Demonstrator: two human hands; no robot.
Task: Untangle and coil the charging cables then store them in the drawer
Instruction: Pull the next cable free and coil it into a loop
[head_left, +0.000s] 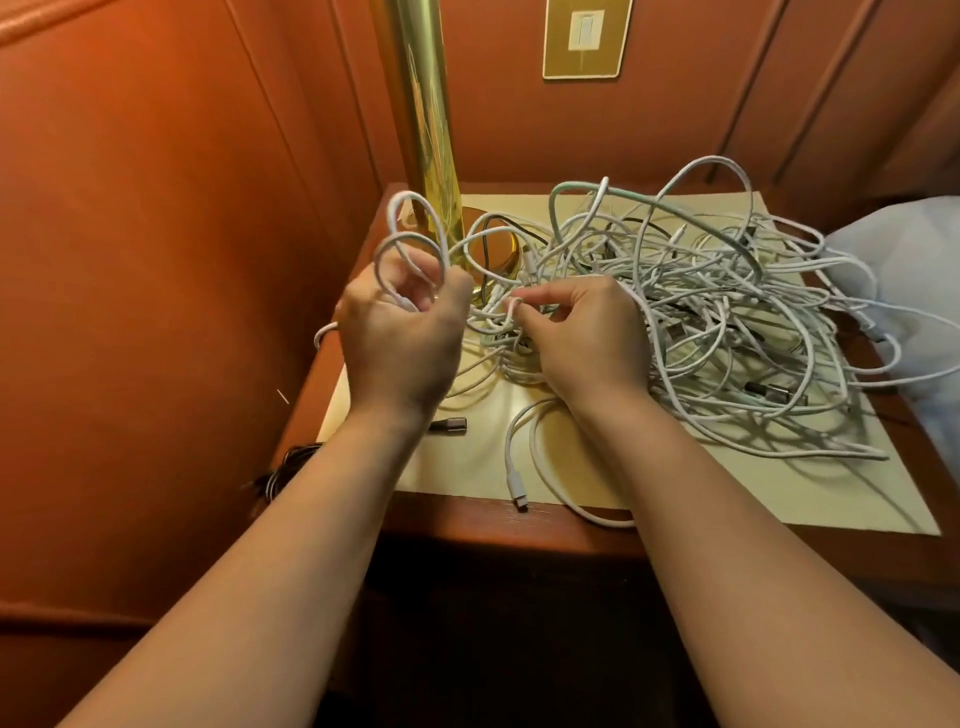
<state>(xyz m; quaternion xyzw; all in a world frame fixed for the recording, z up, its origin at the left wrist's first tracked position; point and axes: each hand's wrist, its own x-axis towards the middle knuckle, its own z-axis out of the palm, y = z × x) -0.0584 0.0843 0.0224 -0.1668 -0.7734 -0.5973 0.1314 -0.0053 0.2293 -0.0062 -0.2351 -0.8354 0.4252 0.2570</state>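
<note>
While left grip (402, 332) clasps white looped cable (410, 244), right grip (582, 332) pinches tangle (701, 301).

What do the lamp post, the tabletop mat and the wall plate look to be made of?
Lamp post: polished brass-look metal, with mirror-like streaked reflections.
Mat: cream sheet, likely paper or thin plastic; flat, faint sheen, hard to tell which.
Wall plate: gold-toned metal or plated plastic, smooth and glossy.
</note>
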